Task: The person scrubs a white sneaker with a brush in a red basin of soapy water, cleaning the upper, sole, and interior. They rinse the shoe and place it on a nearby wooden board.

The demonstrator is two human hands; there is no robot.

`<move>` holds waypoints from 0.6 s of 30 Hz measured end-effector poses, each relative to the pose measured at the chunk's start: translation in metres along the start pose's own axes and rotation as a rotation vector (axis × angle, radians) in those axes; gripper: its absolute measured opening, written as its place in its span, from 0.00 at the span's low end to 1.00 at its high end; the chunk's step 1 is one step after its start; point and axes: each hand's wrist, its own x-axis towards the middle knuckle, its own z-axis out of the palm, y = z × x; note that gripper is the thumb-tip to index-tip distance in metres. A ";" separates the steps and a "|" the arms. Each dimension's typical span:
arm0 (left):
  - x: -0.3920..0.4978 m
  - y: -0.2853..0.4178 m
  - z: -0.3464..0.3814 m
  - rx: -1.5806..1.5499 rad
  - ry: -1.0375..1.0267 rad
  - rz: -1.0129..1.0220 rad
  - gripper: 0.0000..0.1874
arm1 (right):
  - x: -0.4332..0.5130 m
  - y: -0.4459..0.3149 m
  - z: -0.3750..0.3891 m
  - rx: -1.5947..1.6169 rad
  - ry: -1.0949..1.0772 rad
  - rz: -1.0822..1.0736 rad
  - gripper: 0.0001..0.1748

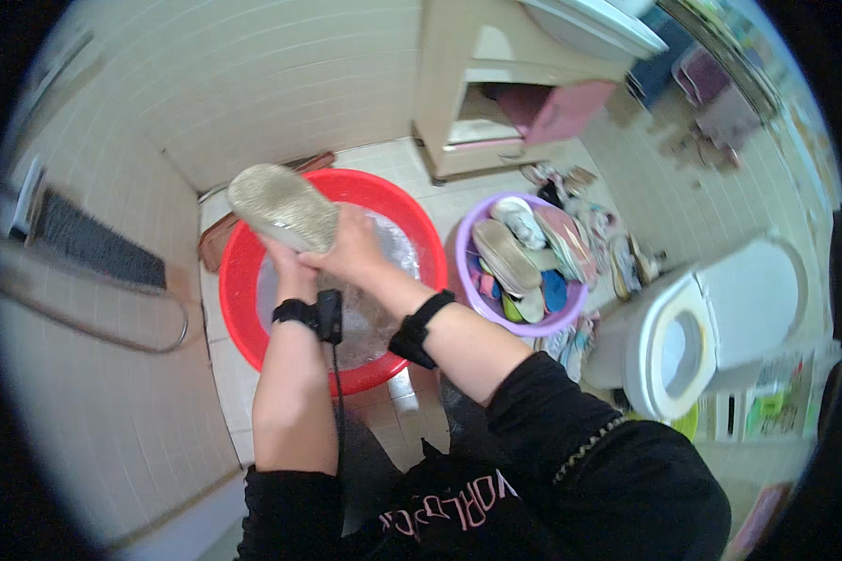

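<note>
Both my hands hold a beige slipper or shoe [281, 200] over a red plastic basin [421, 210]. Its broad, wet-looking face is turned up and its rounded end points away to the upper left. Under its near side lies my left hand [289, 268], partly hidden by it. My right hand [354, 242] grips the near right end, fingers wrapped over the edge. Cloudy, foamy water [365, 343] fills the basin beneath my wrists. Whatever may lie under the water cannot be seen.
To the right stands a purple basin [465, 287] heaped with several slippers and shoes [506, 256]. More footwear [600, 224] lies on the floor beyond it. Around me are a toilet [673, 350] with its lid up, a washbasin cabinet [442, 105], a tiled wall [288, 77] and a dark towel [98, 242].
</note>
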 end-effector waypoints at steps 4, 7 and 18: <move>0.010 0.002 -0.010 0.242 -0.073 0.130 0.40 | -0.004 -0.002 0.000 0.017 -0.033 0.155 0.52; 0.004 0.003 -0.015 0.286 -0.044 0.128 0.40 | -0.005 -0.004 0.000 -0.018 -0.055 0.134 0.53; 0.009 0.012 -0.049 0.029 -0.207 -0.301 0.35 | 0.003 -0.007 0.002 0.046 -0.078 0.156 0.51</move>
